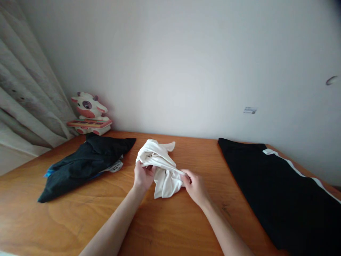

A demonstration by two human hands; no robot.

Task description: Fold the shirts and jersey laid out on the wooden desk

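Note:
A crumpled white cloth [157, 153] is bunched up over the middle of the wooden table [170, 227], with one part hanging down between my hands. My left hand [144, 176] grips its left side, the fingers partly hidden under the folds. At the cloth's right edge, my right hand [193, 183] pinches the fabric between thumb and fingers. A stretched edge of the cloth runs from one hand to the other.
Dark clothing [87, 160] lies heaped at the left, with blue and patterned fabric under it. Black fabric with a white stripe [277, 188] lies flat at the right. A cow toy [89, 112] stands at the back left beside a curtain [26, 81]. Behind is a wall [181, 71].

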